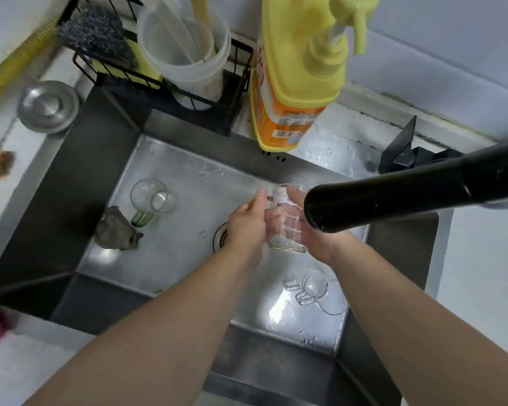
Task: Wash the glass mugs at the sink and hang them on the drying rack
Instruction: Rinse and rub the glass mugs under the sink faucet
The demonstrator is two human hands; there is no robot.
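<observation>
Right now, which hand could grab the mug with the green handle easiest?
Probably left. The left hand is nearer the green-handled mug; the right hand cradles the held mug.

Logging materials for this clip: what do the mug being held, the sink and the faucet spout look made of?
Held mug: clear glass, the hands show through it. Sink: brushed stainless steel, grey with bright glare. Faucet spout: matte black, probably coated metal, though plastic is possible.
</observation>
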